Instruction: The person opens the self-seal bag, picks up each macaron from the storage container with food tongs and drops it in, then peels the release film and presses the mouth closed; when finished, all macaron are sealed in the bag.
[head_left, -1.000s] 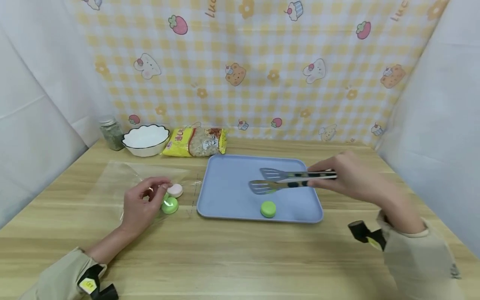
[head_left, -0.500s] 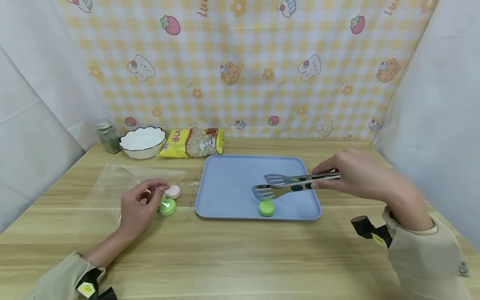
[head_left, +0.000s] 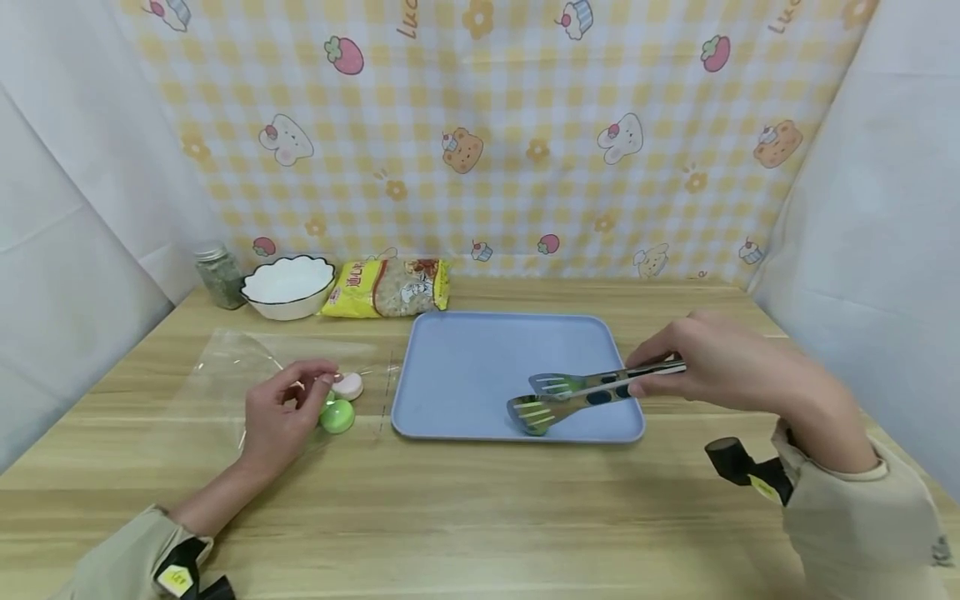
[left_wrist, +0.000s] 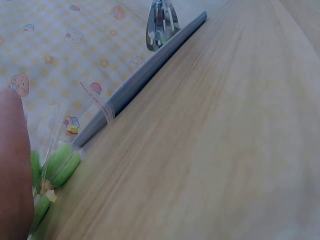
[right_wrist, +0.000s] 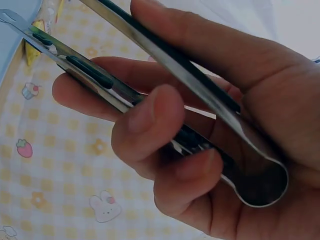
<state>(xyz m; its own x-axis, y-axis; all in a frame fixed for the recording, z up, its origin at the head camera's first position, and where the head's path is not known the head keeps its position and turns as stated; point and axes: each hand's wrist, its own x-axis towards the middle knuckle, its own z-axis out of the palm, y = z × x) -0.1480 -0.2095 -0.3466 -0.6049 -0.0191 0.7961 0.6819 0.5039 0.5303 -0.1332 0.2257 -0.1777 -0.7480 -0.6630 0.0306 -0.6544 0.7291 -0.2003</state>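
Observation:
My left hand pinches the clear plastic bag at left with thumb and fingertips. In the bag, beside those fingers, lie a green macaron and a pale pink macaron; the left wrist view shows several green macarons by the finger. My right hand grips metal tongs, its fingers curled round one arm and the thumb along the other in the right wrist view. The slotted heads stand apart, low over the blue tray, around another green macaron mostly hidden behind the near head.
Behind the bag stand a lidded glass jar of dried green bits, a white scalloped bowl and a yellow food packet. A checked curtain closes the back. Wood table runs along the front.
The tongs have come down and slightly toward me, from above and behind the green macaron to around it. The left hand has kept its hold on the bag.

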